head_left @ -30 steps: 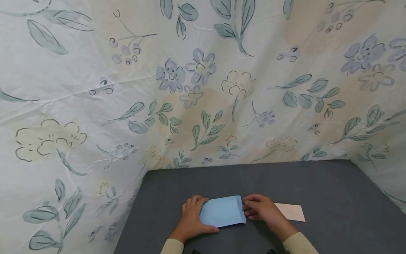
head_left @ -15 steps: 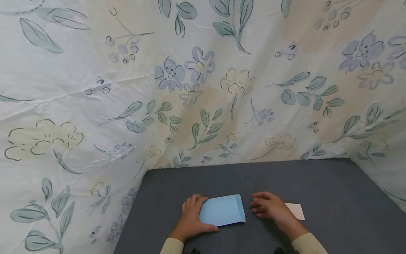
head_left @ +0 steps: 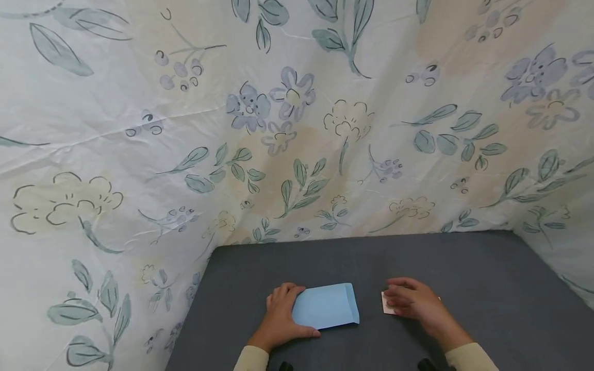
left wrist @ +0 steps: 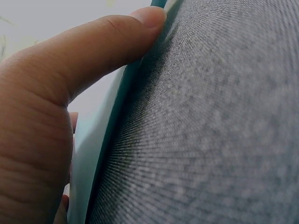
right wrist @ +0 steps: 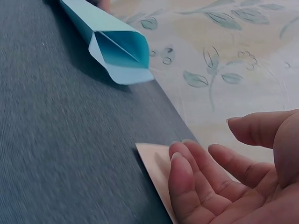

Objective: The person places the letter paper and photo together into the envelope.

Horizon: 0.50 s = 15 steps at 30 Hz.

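Toward six o'clock in the head view, the left hand (head_left: 280,317) is clasped wide round the nine-o'clock end of the blue envelope (head_left: 327,305). Toward three o'clock, the pale card (head_left: 386,305) is overlapped by the right hand (head_left: 419,303) — loosely curled, nothing gripped — now shifted away from the envelope.

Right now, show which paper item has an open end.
The blue envelope held by the left hand: its end gapes, while the peach card by the right hand shows no opening.

Envelope (head_left: 324,307) light blue, on bench (head_left: 278,260), mouth gaping at right end. Card (right wrist: 157,164) peach, right of envelope, apart from it, partly hidden.
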### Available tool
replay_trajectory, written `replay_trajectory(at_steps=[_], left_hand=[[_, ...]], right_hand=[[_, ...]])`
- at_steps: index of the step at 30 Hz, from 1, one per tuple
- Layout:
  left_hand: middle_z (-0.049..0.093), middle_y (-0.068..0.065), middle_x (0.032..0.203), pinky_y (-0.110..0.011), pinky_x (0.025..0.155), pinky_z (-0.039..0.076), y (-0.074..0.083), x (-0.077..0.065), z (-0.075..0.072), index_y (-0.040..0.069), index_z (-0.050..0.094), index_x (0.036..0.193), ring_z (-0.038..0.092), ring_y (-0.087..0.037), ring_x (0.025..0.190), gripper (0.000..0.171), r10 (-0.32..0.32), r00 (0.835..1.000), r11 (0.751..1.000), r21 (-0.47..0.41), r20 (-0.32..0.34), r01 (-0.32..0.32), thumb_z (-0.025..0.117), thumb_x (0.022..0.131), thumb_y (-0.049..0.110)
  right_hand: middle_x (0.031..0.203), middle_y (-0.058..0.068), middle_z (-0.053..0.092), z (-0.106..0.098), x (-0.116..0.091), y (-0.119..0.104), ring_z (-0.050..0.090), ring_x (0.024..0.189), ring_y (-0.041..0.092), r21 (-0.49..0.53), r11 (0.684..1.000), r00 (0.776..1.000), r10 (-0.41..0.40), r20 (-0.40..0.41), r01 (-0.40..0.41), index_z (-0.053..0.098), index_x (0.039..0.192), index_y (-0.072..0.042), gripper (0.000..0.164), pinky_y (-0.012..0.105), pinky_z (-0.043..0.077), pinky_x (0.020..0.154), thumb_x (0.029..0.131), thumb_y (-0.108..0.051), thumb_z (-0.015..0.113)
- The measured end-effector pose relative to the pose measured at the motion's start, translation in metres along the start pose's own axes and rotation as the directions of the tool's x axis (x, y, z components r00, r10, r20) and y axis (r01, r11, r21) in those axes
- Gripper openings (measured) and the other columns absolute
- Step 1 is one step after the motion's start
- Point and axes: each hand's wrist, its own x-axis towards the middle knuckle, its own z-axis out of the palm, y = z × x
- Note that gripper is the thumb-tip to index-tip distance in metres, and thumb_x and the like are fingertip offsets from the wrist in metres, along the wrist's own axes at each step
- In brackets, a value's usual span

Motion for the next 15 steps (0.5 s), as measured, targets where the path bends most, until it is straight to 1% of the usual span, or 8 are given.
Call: replay_trajectory(at_steps=[2,9,12,15], left_hand=[[0.05,0.004,0.139,-0.057,0.1,0.031,0.0,0.001,0.001,0.02,0.061,0.153,0.043,-0.025,0.127,0.112,0.0,1.0,1.0,-0.001,-0.005,0.0,0.089,0.065,0.084],[0.05,0.003,0.139,-0.058,0.099,0.031,0.002,0.002,0.003,0.021,0.061,0.152,0.043,-0.025,0.126,0.11,0.002,1.0,1.0,-0.012,-0.02,-0.002,0.091,0.065,0.082],[0.051,0.003,0.139,-0.057,0.099,0.032,0.003,0.002,0.004,0.021,0.061,0.152,0.043,-0.025,0.126,0.11,0.001,1.0,1.0,-0.01,-0.025,-0.001,0.091,0.065,0.082],[0.05,0.003,0.139,-0.059,0.1,0.031,0.004,0.002,0.005,0.021,0.061,0.152,0.043,-0.024,0.126,0.11,-0.002,1.0,1.0,-0.01,-0.03,0.002,0.091,0.065,0.082]], right_hand=[[0.115,0.015,0.076,-0.006,0.0,0.0,0.076,0.096,0.028,0.005,1.0,1.0,0.006,-0.006,-0.006,0.055,0.147,0.011,0.05,0.04,0.062,0.077,0.111,-0.02,0.067],[0.116,0.013,0.075,-0.03,0.0,0.001,0.076,0.096,0.026,0.024,1.0,1.0,0.003,0.018,-0.004,0.05,0.15,0.013,0.053,0.04,0.062,0.077,0.112,-0.022,0.065],[0.116,0.013,0.076,-0.038,0.0,0.001,0.076,0.096,0.025,0.03,0.999,1.0,0.022,0.001,-0.022,0.049,0.151,0.012,0.055,0.039,0.062,0.078,0.112,-0.022,0.066],[0.118,0.013,0.076,-0.047,0.001,0.001,0.076,0.097,0.024,0.008,0.999,0.999,0.032,-0.005,-0.031,0.047,0.153,0.012,0.058,0.04,0.061,0.079,0.112,-0.026,0.066]])
